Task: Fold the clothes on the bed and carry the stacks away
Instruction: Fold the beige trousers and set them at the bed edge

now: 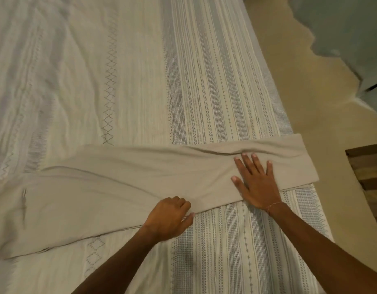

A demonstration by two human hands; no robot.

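Where the bed point(204, 71) meets the tan floor point(300, 102) along its right edge, a beige garment point(119, 177), apparently trousers, lies stretched flat across the patterned bedspread point(215, 240). Its narrow end reaches the right edge and slightly overhangs it; the wider end runs off the left side of view. A small slit or pocket mark shows near the left. Soft wrinkles cross the cloth.

Right hand point(255, 183): palm down on the garment's narrow part, fingers point(247, 164) straight and spread wide, pressing the cloth flat. A thin bracelet point(274, 204) sits at the wrist.

Left hand point(168, 217): at the garment's near edge, fingers curled, thumb and forefinger pinching the edge of the cloth against the bedspread.

Both forearms come in from the bottom of view. Bedspread: pale, with grey-blue stripe bands and diamond stitching, rumpled toward the far left. At far right, a dark wooden piece point(368, 177) stands on the floor; a blue-green cloth point(342, 28) lies in the upper right corner.
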